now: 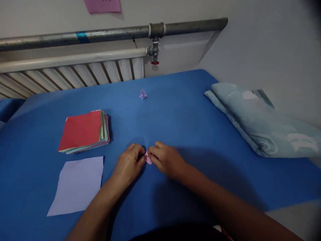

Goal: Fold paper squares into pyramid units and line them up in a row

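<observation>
A small piece of folded pink paper (148,158) sits between my two hands, low over the blue surface. My left hand (130,160) pinches its left side between thumb and fingers. On the other side, my right hand (167,158) grips the right edge with curled fingers. Fingertips cover much of the paper, so its full shape is hidden. Farther back stands a small purple folded paper piece (142,94), pointed at the top. Left of my left hand lies a flat lavender paper sheet (77,187).
A stack of coloured paper (82,130), red on top, lies at the left on the blue surface (175,110). A folded pale green cloth (253,124) rests at the right. Behind are a white radiator (100,73), a metal pipe (120,32) and a red-handled valve (155,62).
</observation>
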Available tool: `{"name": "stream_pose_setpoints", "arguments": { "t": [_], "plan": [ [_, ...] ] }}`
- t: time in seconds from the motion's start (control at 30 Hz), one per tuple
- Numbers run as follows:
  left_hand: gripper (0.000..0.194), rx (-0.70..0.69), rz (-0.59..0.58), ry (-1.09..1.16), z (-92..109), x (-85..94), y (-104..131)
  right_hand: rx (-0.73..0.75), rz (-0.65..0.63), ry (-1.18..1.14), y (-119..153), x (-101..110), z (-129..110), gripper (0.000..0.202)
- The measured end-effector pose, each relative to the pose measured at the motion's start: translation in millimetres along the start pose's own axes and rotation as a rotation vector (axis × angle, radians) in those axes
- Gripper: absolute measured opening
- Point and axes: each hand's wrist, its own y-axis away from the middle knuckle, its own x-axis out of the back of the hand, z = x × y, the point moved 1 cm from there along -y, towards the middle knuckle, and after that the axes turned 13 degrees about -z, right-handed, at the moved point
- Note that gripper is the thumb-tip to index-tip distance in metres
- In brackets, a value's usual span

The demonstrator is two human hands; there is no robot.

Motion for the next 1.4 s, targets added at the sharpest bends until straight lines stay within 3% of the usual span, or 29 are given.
{"name": "stream_pose_setpoints", "arguments": {
  "t": [0.17,0.33,0.63,0.9,1.1,1.4],
  "plan": [
    [0.014,-0.280,-0.074,-0.240,-4.7,0.6,1.6,0.145,-0.068,-0.012,8.3,5.5,7.3,0.015],
    [0.017,-0.330,-0.092,-0.282,-7.3,4.3,9.0,0.215,-0.097,0.000,12.6,7.6,11.3,0.021],
    [0.020,-0.367,0.022,-0.420,-12.8,-1.2,19.4,0.219,-0.060,0.061,11.8,1.8,12.9,0.020],
    [0.020,-0.357,0.101,-0.434,-10.3,-7.6,19.9,0.219,-0.035,0.096,12.6,-2.9,13.5,0.021],
    [0.020,-0.321,0.131,-0.388,-12.5,-11.2,18.6,0.132,0.013,0.109,11.8,-10.7,13.3,0.026],
    [0.017,-0.041,0.067,-0.247,-3.1,-14.6,15.9,-0.007,0.047,0.060,6.3,-8.6,4.1,0.030]
  ]
}}
